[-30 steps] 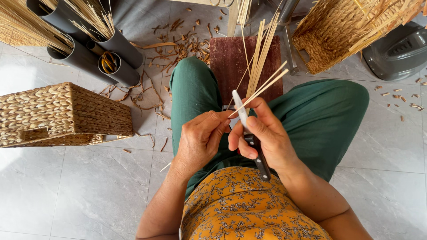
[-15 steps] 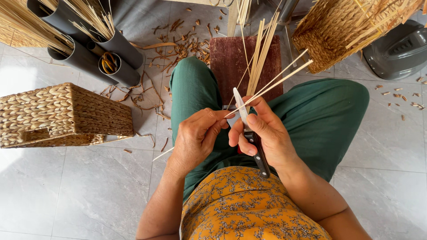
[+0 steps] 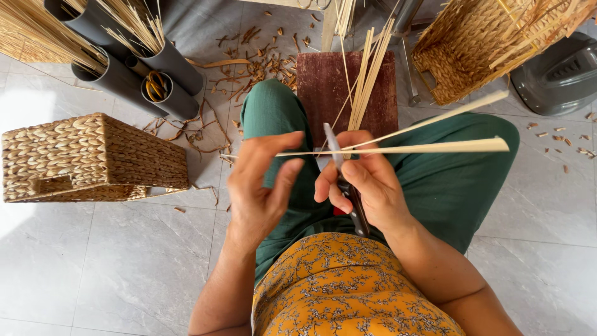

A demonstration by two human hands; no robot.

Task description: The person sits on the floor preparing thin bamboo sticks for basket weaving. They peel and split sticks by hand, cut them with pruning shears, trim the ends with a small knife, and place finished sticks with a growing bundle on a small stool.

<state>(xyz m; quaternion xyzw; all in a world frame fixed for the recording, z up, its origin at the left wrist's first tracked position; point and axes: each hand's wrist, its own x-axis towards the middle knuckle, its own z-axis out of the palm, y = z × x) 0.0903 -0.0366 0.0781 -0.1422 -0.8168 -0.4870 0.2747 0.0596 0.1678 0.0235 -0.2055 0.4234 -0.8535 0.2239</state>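
the person is sitting on a pale tiled floor [image 3: 124, 267] with legs in green trousers [image 3: 448, 186] spread out, working over the lap. the right hand [image 3: 367, 180] is wrapping its fingers around a dark-handled knife [image 3: 348, 193], the blade pointing up and away from the body, so the edge is standing ready against the material. pinched against that blade with the thumb is a long pale flat strip [image 3: 429, 147], which is running out sideways to the right; a second thin strip [image 3: 448, 115] is rising at a slant above it, as if the two are parting at the knife. the left hand [image 3: 261, 186] is hovering just beside, fingers spread loosely and holding nothing, its fingertips close to the thin left end of the strip where it is poking past the blade.

ahead of the knees a reddish-brown board [image 3: 323, 93] is lying on the floor, bearing a bundle of straight pale sticks [image 3: 367, 81] within easy reach. brown shavings [image 3: 255, 62] are littering the tiles beyond it. to the left a woven rectangular basket [image 3: 93, 155] is resting on its side, and grey tubes [image 3: 149, 74] are holding more sticks upright and sorted. an unfinished woven basket [image 3: 479, 50] is sitting at the upper right, beside a dark grey plastic object [image 3: 559, 74].
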